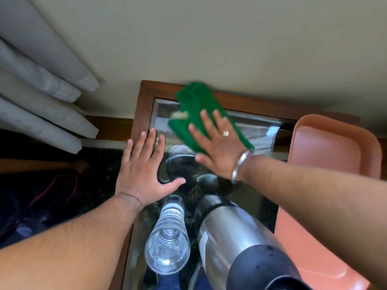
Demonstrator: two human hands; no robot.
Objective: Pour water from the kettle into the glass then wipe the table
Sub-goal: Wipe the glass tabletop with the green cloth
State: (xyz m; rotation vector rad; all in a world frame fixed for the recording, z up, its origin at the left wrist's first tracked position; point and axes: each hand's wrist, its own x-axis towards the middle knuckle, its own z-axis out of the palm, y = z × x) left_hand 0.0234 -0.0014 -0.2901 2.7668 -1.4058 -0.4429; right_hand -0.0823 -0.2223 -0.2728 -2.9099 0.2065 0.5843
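Pressing down with your right hand [217, 147], fingers spread flat, you pin a green cloth [201, 114] to the glass-topped table [144, 101] at upper centre of the frame; the cloth is bright green, rumpled, motion-blurred, its far edge over the wooden rim; nothing is gripped, only pressed; your left hand [144, 170] lies open, palm down, fingers splayed, on the table's left edge, holding nothing; the glass [167, 245], clear and ribbed, stands at lower centre with water in it; the kettle [234, 239], steel with a black top, stands just beside it, to the right; a pink tray [335, 147] occupies the right edge.
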